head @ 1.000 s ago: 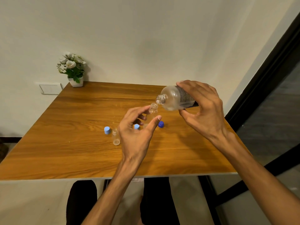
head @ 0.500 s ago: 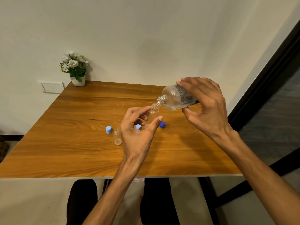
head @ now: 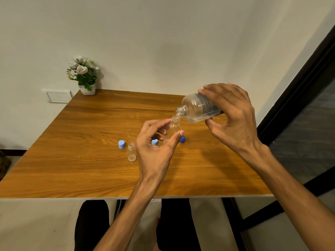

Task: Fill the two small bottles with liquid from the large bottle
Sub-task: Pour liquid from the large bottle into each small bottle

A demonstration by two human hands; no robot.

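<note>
Two hands are working: the right hand [head: 233, 115] is gripping the tipped large bottle [head: 197, 108], and the left hand [head: 155, 147] is pinching a small bottle [head: 173, 126]. Its mouth is sitting just under the large bottle's mouth, so tipping slowly should be keeping drops off the table [head: 90, 169].

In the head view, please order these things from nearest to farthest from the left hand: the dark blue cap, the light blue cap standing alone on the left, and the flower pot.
Measured from the left hand:
1. Dark blue cap, just right of the thumb tip.
2. Light blue cap, on the table to the hand's left, beyond the standing small bottle.
3. Flower pot, at the table's far left corner by the wall.
</note>
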